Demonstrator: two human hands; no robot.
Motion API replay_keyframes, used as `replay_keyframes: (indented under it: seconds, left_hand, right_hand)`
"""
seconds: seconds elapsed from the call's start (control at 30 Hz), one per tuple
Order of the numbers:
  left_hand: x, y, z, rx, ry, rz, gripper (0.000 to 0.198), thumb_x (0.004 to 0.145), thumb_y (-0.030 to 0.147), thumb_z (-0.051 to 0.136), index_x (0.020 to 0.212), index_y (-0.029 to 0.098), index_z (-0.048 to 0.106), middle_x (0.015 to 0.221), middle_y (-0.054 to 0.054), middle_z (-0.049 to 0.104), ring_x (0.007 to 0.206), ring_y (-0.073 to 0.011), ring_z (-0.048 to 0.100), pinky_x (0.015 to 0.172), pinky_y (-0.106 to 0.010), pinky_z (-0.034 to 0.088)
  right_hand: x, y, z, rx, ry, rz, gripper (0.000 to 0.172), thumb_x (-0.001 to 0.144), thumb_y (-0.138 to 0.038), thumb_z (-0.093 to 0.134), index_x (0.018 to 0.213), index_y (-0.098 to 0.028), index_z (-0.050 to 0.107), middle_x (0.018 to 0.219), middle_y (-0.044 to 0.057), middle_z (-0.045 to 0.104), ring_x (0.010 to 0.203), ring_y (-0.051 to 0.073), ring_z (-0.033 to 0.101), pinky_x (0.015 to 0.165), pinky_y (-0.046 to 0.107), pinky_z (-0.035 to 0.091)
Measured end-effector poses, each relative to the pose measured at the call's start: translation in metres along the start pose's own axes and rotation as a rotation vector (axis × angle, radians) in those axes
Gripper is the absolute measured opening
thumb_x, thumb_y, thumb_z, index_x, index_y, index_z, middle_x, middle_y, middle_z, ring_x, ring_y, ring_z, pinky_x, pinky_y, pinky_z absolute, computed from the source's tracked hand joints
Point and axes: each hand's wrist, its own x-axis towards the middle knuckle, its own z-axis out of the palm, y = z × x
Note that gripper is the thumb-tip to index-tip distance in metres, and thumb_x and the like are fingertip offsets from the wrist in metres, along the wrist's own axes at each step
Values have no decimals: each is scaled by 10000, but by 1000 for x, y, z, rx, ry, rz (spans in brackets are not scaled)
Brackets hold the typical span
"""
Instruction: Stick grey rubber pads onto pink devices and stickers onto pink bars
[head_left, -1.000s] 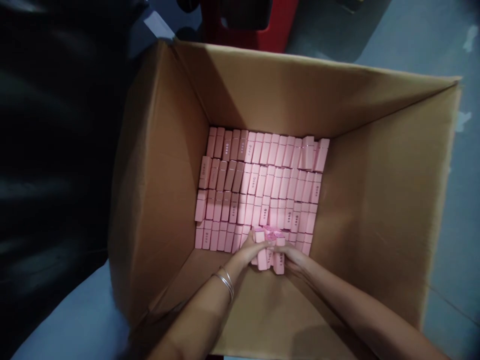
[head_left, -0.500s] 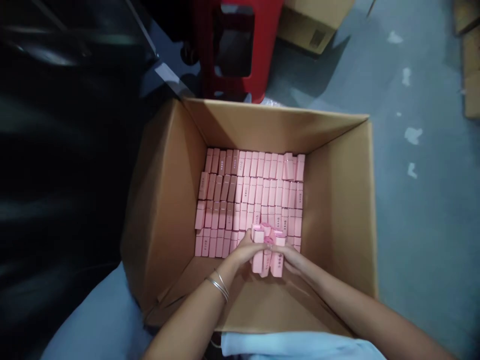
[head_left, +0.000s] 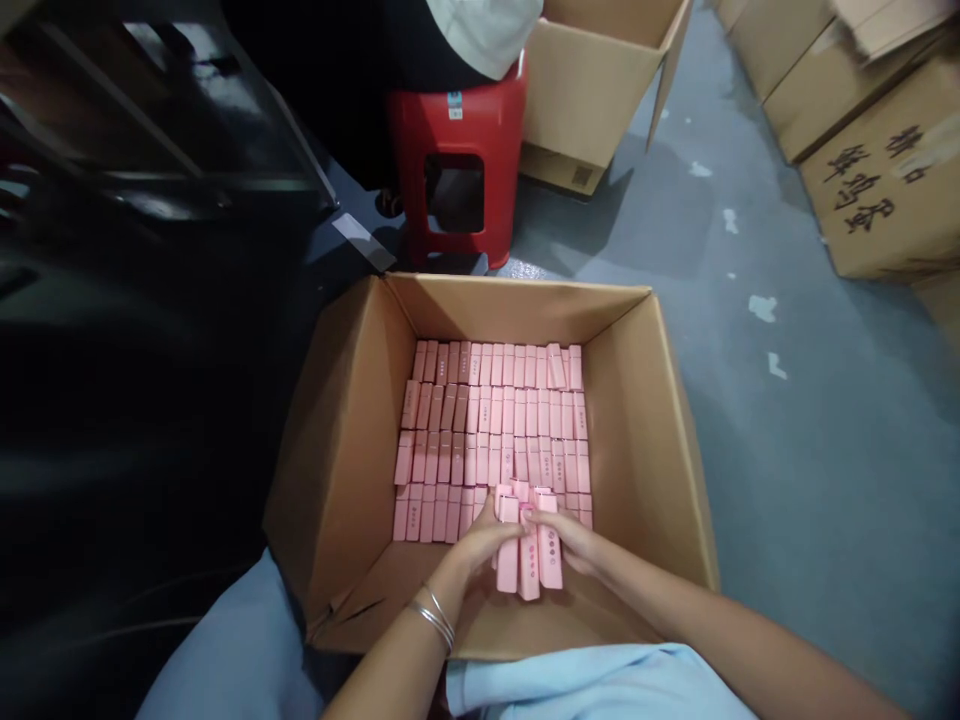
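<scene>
A cluster of small pink box-shaped tubes is gripped from both sides, low over the near part of an open cardboard box. My left hand is closed around the left side of the cluster, its thumb across the front. On the other side my right hand clasps the tubes, its thumb near the left one. Dark round marks show on some tubes. Inside the carton, similar pink tubes stand packed in several rows, and the hands hide part of the nearest row.
A red plastic stool stands beyond the box, with a seated person's dark clothing on it. Another open carton is behind it. Stacked cartons line the right side. Grey floor lies between.
The view has tilted up, so more of the stool, the far carton and the stacked cartons shows. Both hands still grip the pink tubes, which have tipped to show more of their length.
</scene>
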Motion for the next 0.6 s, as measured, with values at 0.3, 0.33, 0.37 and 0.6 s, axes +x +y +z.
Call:
replay_keyframes:
  seconds: [0.3,0.33,0.37,0.6]
  left_hand:
    - [-8,58,4,103,46,168,588,634,126,744,1153,156,467,1092,-116,623,1030,-268,600,880,-416,492]
    - [-11,73,9,117,30,208,594,621,117,743,1148,155,472,1094,-109,620,1041,-262,592,889,-397,485]
    - [-16,90,15,129,-1,254,593,611,102,734,1144,157,479,1084,-96,622,1036,-251,590,887,-376,482]
    - [-83,216,103,374,-321,554,265,582,-12,611,793,148,608,754,13,602,726,-144,565,638,-263,449]
  right_hand:
    - [-8,-41,28,-11,65,-158,222,918,-246,613,1119,-153,598,1045,49,661,846,179,664,746,369,568]
    - [-14,-50,32,1,71,-200,217,917,-242,615,1113,-151,602,1052,50,663,862,182,665,765,376,564]
    - [-22,-59,35,12,80,-245,212,916,-242,616,1106,-149,607,1055,51,665,875,184,665,779,381,561]
    - [-131,-133,67,105,138,-552,187,855,-168,653,1040,-147,634,929,33,721,833,192,693,808,395,556]
